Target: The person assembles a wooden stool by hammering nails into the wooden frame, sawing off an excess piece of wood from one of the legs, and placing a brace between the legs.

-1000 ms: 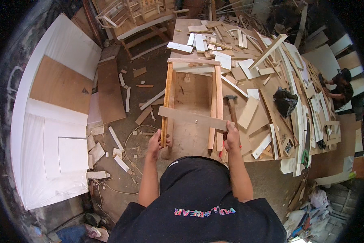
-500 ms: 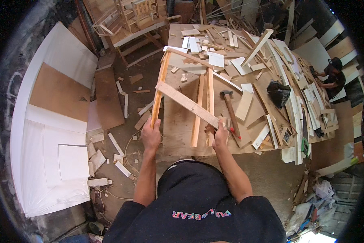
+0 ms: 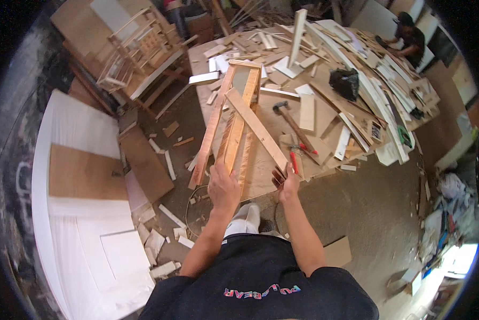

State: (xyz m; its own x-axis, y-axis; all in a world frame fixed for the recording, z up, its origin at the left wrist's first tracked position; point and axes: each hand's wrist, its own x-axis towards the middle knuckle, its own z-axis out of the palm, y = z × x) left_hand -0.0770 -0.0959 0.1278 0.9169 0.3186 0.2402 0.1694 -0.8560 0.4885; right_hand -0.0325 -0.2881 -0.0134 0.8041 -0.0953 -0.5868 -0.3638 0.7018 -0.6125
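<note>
A narrow wooden frame of long strips [image 3: 214, 125] leans over the near left part of the worktable. My left hand [image 3: 223, 185] is closed round the lower part of its middle strip [image 3: 234, 136]. A flat wooden slat [image 3: 256, 128] slants across the frame, its upper end over the strips. At the slat's lower end is my right hand [image 3: 286, 184], thumb on the edge and fingers curled beneath. Whether the slat is fastened to the frame, I cannot tell. Just right of the slat lie a hammer [image 3: 293, 124] and red-handled pliers [image 3: 293, 161].
Wood offcuts cover much of the worktable [image 3: 271, 184]. A black plastic bag [image 3: 344, 84] and a green-handled handsaw [image 3: 404, 137] lie to the right. A co-worker [image 3: 409, 40] sits at the far right. White panels [image 3: 85, 229] stand at left; scraps litter the floor.
The frame has turned, its near ends swinging left. My left hand has shifted from the outer left strip to the middle one. My right hand stays at the slat's lower end.
</note>
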